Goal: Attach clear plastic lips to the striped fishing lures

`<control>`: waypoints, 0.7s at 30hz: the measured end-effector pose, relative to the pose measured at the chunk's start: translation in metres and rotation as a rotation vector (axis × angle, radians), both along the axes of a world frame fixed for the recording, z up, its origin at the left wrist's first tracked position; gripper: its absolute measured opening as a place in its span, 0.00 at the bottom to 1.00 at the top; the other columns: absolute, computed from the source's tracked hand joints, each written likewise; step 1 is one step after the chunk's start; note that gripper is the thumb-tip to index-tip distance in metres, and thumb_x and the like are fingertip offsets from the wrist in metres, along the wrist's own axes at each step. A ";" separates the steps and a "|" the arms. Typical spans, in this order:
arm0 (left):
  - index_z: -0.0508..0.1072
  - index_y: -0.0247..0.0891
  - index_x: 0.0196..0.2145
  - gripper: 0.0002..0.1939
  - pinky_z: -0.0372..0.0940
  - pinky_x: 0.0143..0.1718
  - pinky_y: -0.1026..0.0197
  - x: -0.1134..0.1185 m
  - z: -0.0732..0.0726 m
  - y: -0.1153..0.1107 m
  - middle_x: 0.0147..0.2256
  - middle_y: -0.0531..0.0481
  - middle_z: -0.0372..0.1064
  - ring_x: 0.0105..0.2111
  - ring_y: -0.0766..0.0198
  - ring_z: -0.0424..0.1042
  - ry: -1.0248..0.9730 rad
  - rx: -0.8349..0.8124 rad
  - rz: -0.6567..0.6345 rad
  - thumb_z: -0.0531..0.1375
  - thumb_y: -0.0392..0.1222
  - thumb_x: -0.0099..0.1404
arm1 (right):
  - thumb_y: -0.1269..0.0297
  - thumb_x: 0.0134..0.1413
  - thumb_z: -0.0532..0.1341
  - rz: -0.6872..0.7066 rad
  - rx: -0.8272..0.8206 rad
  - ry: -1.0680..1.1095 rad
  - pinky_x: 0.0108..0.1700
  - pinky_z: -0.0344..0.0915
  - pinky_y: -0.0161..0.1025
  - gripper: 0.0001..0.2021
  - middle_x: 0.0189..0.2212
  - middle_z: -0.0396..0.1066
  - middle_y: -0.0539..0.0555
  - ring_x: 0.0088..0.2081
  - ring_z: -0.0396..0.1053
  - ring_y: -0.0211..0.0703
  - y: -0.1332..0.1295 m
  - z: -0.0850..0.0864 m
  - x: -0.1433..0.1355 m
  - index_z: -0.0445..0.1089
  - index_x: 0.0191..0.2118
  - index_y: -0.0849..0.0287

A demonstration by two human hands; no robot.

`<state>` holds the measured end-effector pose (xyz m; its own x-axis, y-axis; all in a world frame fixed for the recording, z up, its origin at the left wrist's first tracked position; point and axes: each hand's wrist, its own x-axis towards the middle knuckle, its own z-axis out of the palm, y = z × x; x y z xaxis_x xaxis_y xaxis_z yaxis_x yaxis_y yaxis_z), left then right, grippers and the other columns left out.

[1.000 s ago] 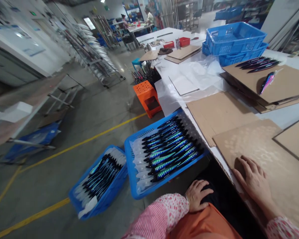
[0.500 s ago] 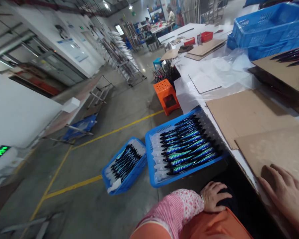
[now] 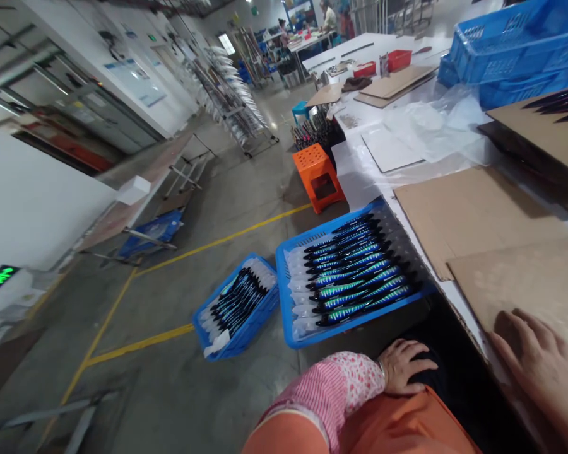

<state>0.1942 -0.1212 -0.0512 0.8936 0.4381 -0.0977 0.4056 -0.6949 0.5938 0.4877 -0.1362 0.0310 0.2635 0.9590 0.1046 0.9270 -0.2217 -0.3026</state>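
My left hand lies on my dark-clothed lap with its fingers spread, holding nothing. At the lower right, my right hand rests on a cardboard sheet at the table edge, its fingers apart and nothing in them. Just beyond my left hand stands a blue basket with rows of black, blue and green fish-shaped pieces on clear plastic wrapping. A smaller blue basket beside it, to the left, holds similar dark pieces.
Another cardboard sheet, clear plastic film and stacked blue crates are on the white table. More dark pieces lie on raised cardboard at the right. An orange stool stands past the baskets. People sit far back.
The view has shifted slightly, so the baskets and my left hand appear a little higher. Both hands keep their places on the lap and the cardboard.
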 end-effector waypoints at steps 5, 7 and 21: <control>0.62 0.45 0.61 0.29 0.55 0.61 0.48 0.000 -0.001 0.001 0.63 0.43 0.56 0.62 0.51 0.57 -0.020 0.014 0.001 0.55 0.58 0.66 | 0.38 0.60 0.41 0.006 -0.004 -0.102 0.55 0.60 0.60 0.34 0.60 0.62 0.61 0.59 0.59 0.65 0.001 -0.002 0.001 0.62 0.59 0.55; 0.62 0.46 0.61 0.29 0.54 0.61 0.48 0.000 0.000 0.001 0.63 0.43 0.56 0.62 0.52 0.57 -0.022 0.018 0.009 0.55 0.58 0.66 | 0.39 0.61 0.42 0.009 -0.003 -0.111 0.56 0.59 0.59 0.32 0.60 0.62 0.61 0.59 0.59 0.64 0.001 -0.003 0.001 0.62 0.58 0.56; 0.62 0.44 0.61 0.31 0.52 0.64 0.49 -0.002 0.014 0.012 0.62 0.45 0.60 0.62 0.53 0.58 -0.067 0.137 0.130 0.55 0.59 0.65 | 0.43 0.65 0.44 0.016 0.016 -0.161 0.56 0.59 0.56 0.29 0.59 0.62 0.61 0.60 0.58 0.60 0.005 0.002 -0.004 0.63 0.58 0.58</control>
<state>0.1921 -0.1091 -0.0374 0.8313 0.5551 0.0283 0.4600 -0.7157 0.5255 0.4838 -0.1311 0.0326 0.2270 0.9607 0.1595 0.9671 -0.2031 -0.1534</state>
